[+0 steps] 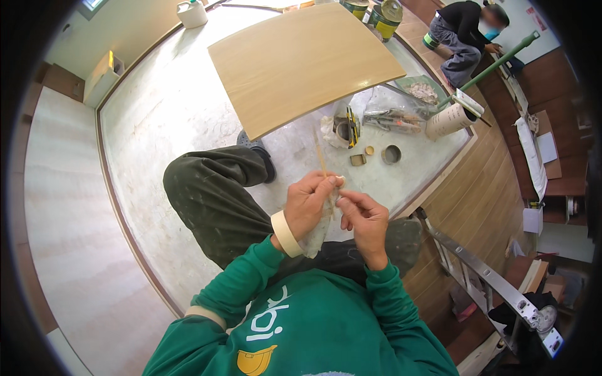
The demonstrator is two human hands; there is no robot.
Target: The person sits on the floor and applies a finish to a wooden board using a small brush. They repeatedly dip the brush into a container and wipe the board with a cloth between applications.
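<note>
My left hand (pixel 307 203) is closed in front of my body, gripping a thin wooden stick (pixel 321 155) that points up and away. A crumpled, whitish, see-through sheet (pixel 318 241) hangs below the same hand; I cannot tell whether it is plastic or cloth. My right hand (pixel 365 219) is close beside it, thumb and forefinger pinched at the sheet's upper edge. Whatever lies between those fingertips is too small to make out. Around my left wrist sits a roll of cream tape (pixel 286 234). Another tape roll (pixel 207 315) rings the same arm higher up.
A wood-coloured board (pixel 301 69) lies ahead. Right of it are a cup (pixel 342 130) with a yellow utility knife (pixel 353 125), an open round tin (pixel 392 154) and a clear bag of tools (pixel 401 119). A metal ladder (pixel 483 276) stands at right; a person (pixel 464 44) crouches far right.
</note>
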